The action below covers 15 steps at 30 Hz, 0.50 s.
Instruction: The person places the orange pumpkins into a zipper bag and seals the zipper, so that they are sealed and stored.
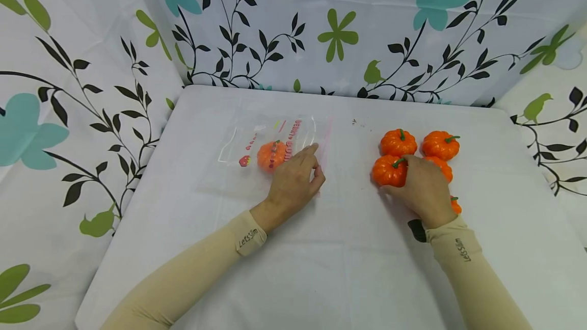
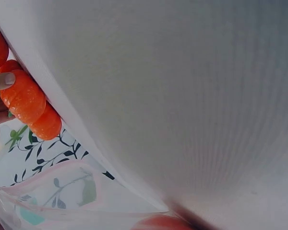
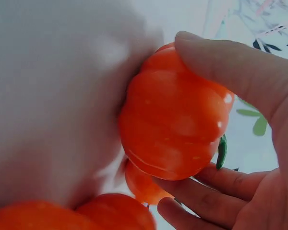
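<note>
A clear zip bag with a pink seal strip lies flat at the table's middle left, one small orange pumpkin inside it. My left hand sits at the bag's mouth and holds its rim; in the left wrist view the rim stands lifted off the table. My right hand grips a loose pumpkin at the front left of a cluster, thumb over the top and fingers underneath. Several more pumpkins sit around it, one half hidden behind my right wrist.
The white table is walled on three sides by a floral cloth backdrop. A dark leaf print shows by my right sleeve.
</note>
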Available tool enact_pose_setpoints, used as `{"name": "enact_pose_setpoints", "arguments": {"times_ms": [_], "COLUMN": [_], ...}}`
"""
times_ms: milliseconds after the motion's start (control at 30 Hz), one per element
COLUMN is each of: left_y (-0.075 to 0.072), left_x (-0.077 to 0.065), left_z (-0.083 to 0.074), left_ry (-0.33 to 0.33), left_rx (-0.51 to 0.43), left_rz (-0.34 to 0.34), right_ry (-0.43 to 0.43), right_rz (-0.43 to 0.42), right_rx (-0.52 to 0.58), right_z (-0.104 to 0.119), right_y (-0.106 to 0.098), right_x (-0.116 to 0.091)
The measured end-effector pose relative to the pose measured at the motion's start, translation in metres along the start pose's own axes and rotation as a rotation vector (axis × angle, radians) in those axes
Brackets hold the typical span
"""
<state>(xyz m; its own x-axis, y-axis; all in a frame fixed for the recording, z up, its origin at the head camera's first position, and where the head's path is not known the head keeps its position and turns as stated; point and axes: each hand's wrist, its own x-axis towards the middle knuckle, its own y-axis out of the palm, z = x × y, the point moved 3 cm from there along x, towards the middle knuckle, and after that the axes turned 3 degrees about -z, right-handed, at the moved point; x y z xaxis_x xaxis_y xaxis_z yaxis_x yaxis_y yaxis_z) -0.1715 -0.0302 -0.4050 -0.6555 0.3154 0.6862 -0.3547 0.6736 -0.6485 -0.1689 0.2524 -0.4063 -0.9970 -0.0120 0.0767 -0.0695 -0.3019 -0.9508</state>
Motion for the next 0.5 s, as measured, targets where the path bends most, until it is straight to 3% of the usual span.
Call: {"name": "enact_pose_setpoints", "arguments": {"times_ms": [267,500], "left_y": [-0.001,-0.003], "left_x": [0.001,0.0], "left_z": [-0.001,-0.002], "left_ry": [-0.005,-0.013], "left_rx": [-0.002,0.001], "left_rz": [-0.003,0.012], "right_ry": [-0.012,-0.109], "right_rz": [0.09,0.105], "right_rx": [0.148,0.295], "right_z": [0.022,0.059], "right_y": [-0.002,0.01], "right_x": [0.004,0.018]}}
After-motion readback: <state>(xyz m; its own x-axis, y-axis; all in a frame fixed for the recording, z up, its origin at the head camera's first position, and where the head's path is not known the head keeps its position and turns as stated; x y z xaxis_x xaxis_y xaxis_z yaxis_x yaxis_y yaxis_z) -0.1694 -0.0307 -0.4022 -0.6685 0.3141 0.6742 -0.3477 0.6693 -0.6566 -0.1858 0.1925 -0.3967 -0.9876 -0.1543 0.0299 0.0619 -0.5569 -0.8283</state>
